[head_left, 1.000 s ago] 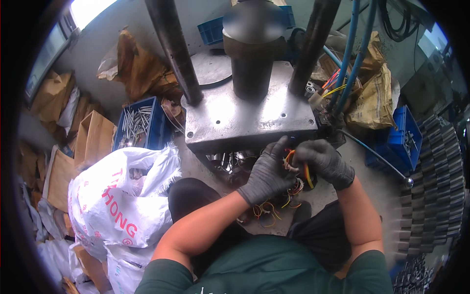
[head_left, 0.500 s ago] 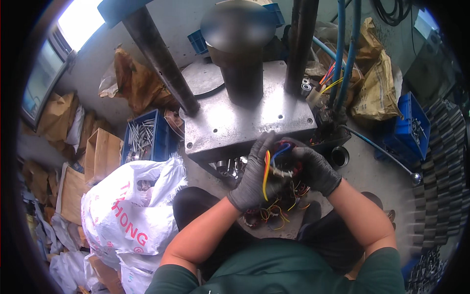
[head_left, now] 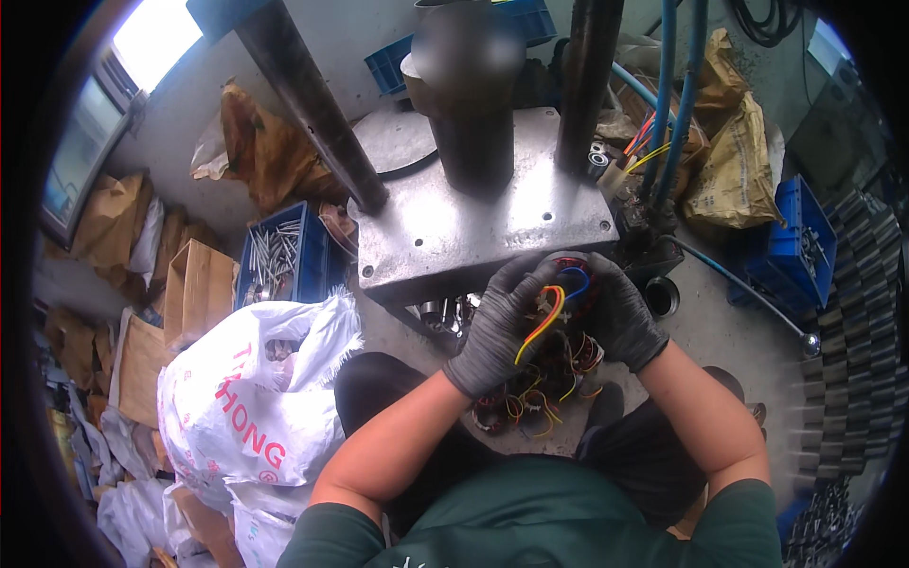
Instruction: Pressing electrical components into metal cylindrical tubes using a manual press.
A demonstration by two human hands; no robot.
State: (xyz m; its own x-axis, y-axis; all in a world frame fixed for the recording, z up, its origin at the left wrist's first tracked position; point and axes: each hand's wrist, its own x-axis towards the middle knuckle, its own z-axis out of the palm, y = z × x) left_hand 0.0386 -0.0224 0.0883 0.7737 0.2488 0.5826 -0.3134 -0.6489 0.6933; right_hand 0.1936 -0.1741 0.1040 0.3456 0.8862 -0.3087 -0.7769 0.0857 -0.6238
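Observation:
Both my hands wear dark grey gloves and close together on one small wound coil part with coloured wires (head_left: 561,289), red, blue, orange and yellow. My left hand (head_left: 499,327) grips it from the left, my right hand (head_left: 620,317) from the right. They hold it just in front of the edge of the grey steel press table (head_left: 445,241). Below my hands, on the floor between my knees, lies a pile of similar wired coil parts (head_left: 544,383). The part's body is mostly hidden by my fingers.
A dark ram (head_left: 469,114) and two columns rise from the press table. A blue crate of metal pins (head_left: 279,260) and a white printed plastic bag (head_left: 251,398) sit at my left. Another blue crate (head_left: 791,246), stacked dark parts and blue hoses are at the right.
My hands have lifted the wired part from over the floor pile up to the front edge of the press table. My view has shifted forward toward the press.

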